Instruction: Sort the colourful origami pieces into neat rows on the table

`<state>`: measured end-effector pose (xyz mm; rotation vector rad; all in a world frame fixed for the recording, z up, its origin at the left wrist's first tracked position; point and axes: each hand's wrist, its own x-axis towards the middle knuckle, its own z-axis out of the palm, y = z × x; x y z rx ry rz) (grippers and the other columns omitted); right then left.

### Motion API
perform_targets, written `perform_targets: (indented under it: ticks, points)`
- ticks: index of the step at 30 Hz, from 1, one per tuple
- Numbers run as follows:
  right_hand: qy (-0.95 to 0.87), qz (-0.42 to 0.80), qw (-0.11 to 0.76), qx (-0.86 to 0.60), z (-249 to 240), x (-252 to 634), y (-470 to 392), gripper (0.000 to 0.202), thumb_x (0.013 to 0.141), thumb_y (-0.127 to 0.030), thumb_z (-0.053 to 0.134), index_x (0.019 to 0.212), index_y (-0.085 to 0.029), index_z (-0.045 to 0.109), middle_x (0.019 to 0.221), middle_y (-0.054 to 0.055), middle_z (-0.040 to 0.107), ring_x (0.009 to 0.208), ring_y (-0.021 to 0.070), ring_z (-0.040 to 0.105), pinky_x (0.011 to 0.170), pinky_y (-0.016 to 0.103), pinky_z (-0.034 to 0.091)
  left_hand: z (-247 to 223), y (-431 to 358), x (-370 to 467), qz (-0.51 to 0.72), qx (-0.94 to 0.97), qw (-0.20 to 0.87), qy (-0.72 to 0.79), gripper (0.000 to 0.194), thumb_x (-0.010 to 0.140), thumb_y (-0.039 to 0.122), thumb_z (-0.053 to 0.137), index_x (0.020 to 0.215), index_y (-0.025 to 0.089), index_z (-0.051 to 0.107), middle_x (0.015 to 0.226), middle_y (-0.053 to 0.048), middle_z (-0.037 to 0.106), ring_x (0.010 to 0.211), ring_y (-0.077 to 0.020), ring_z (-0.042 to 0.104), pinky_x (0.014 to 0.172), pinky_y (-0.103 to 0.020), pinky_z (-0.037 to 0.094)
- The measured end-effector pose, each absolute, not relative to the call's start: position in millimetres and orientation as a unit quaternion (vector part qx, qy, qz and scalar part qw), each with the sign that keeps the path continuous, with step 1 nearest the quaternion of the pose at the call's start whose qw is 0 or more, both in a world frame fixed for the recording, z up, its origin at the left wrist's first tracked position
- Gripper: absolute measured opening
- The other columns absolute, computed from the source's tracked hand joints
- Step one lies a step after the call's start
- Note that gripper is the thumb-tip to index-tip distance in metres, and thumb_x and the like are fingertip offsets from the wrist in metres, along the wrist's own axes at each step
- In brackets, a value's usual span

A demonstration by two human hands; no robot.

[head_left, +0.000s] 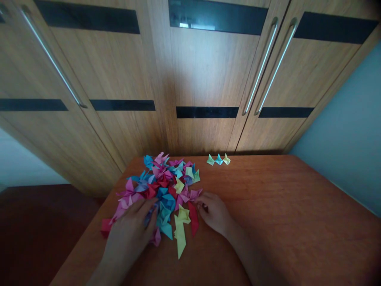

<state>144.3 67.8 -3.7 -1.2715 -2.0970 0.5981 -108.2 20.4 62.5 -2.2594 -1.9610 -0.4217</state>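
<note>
By left edge, papers, open tabletop rightward

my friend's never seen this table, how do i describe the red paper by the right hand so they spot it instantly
Start at the reddish-brown table and find the folded-paper heap on its left. At the heap's near right corner, look beside the right hand. The red paper is the long narrow one, set apart by colour from the yellow-green paper on its left.

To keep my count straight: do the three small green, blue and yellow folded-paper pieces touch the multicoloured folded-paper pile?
No, bare reddish-brown wooden tabletop shows between the three small pieces and the pile.
</note>
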Motion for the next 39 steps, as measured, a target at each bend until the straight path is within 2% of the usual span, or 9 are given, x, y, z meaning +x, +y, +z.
perform_targets:
  ticks: [7,10,17,27,33,39]
  points:
    - [-0.819,0.235,0.303,-0.426,0.2,138.3,61.6,0.029,0.074,-0.005,0.055,0.091,-0.025,0.068,0.095,0.001,0.065,0.091,0.0157,0.056,0.081,0.028,0.038,34.0,-9.2,-126.8,-0.139,-0.750,0.056,-0.644,0.032,0.085,0.039,0.046,0.106,0.026,0.066,0.112,-0.006,0.067,0.101,-0.0263,0.063,0.085,-0.037,0.052]
    - [-0.820,0.240,0.301,-0.423,-0.3,138.9,61.7,0.030,0.074,-0.005,0.055,0.092,-0.025,0.069,0.093,0.001,0.065,0.089,0.0154,0.057,0.080,0.028,0.039,32.7,-6.1,-122.1,-0.153,-0.762,0.035,-0.629,0.030,0.085,0.039,0.047,0.104,0.027,0.067,0.111,-0.006,0.068,0.102,-0.0253,0.062,0.089,-0.037,0.050]
    - [-0.809,0.260,0.305,-0.431,-5.3,141.3,64.0,0.028,0.074,-0.005,0.055,0.089,-0.024,0.069,0.087,0.001,0.064,0.078,0.0136,0.057,0.074,0.026,0.041,45.0,25.2,-107.1,-0.190,-0.763,0.051,-0.615,0.031,0.089,0.032,0.044,0.112,0.022,0.061,0.111,-0.008,0.064,0.101,-0.0240,0.060,0.089,-0.037,0.049]
    - [-0.812,0.265,0.308,-0.419,-4.4,142.6,64.9,0.026,0.076,-0.006,0.053,0.088,-0.023,0.068,0.085,0.000,0.064,0.074,0.0121,0.057,0.070,0.024,0.041,51.5,64.0,-94.7,-0.111,-0.793,0.073,-0.594,0.032,0.084,0.012,0.043,0.108,0.023,0.062,0.107,-0.005,0.065,0.098,-0.0222,0.059,0.085,-0.034,0.046]
    - [-0.812,0.271,0.312,-0.411,-2.1,142.0,64.8,0.026,0.076,-0.005,0.052,0.086,-0.022,0.068,0.084,0.000,0.064,0.074,0.0119,0.057,0.070,0.023,0.041,52.9,70.0,-98.1,-0.114,-0.799,0.065,-0.587,0.029,0.086,0.015,0.043,0.104,0.024,0.065,0.102,-0.004,0.068,0.096,-0.0212,0.060,0.086,-0.033,0.045]
    - [-0.813,0.259,0.327,-0.406,-10.7,142.9,67.8,0.023,0.076,-0.006,0.054,0.085,-0.022,0.068,0.083,0.001,0.064,0.073,0.0123,0.057,0.068,0.023,0.041,57.1,68.8,-102.7,-0.179,-0.782,0.101,-0.589,0.026,0.088,0.024,0.045,0.103,0.021,0.066,0.103,-0.007,0.069,0.092,-0.0231,0.064,0.081,-0.033,0.048]
